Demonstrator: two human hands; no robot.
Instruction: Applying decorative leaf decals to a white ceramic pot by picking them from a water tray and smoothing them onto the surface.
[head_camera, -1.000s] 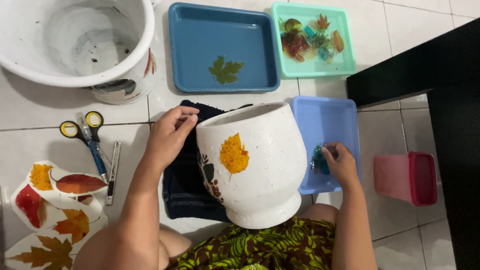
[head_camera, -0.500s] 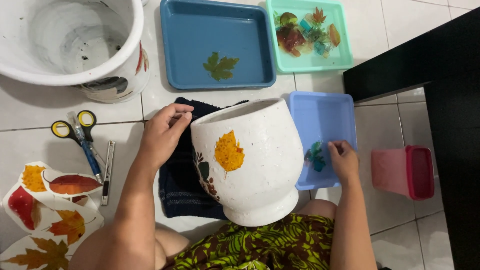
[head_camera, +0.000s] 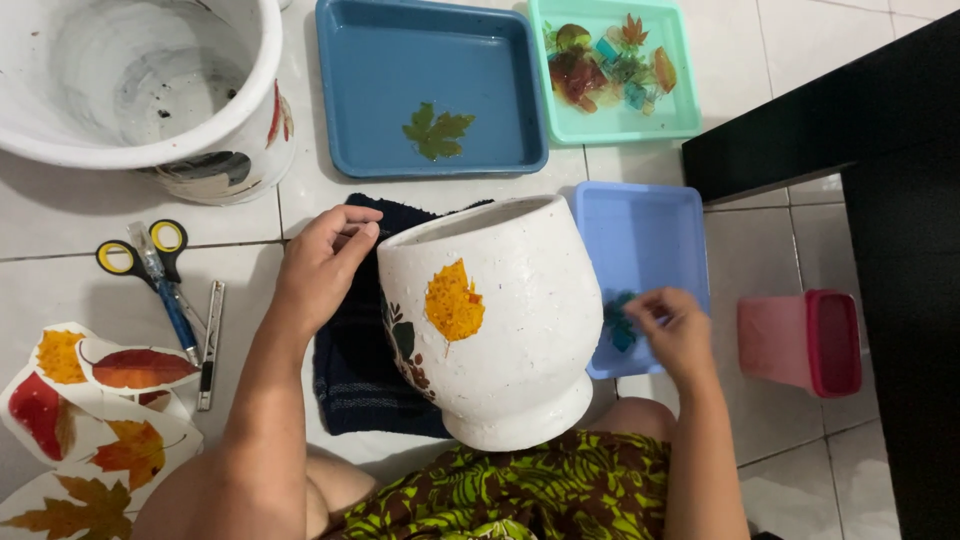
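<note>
white pot (head_camera: 500, 330), 1 yellow-orange leaf, green-brown sprig | cloth (head_camera: 350, 380) dark navy, faint stripes | dark blue tray (head_camera: 335, 90), 1 green leaf (head_camera: 436, 130) | mint tray (head_camera: 680, 80), mixed red, orange, green leaves | light blue tray (head_camera: 650, 235) | pink container (head_camera: 790, 340) | scissors (head_camera: 150, 260) yellow-handled | garment (head_camera: 520, 490) green leaf print

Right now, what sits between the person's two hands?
In the head view, the white ceramic pot with an orange leaf decal lies tilted between the left hand and right hand.
</note>
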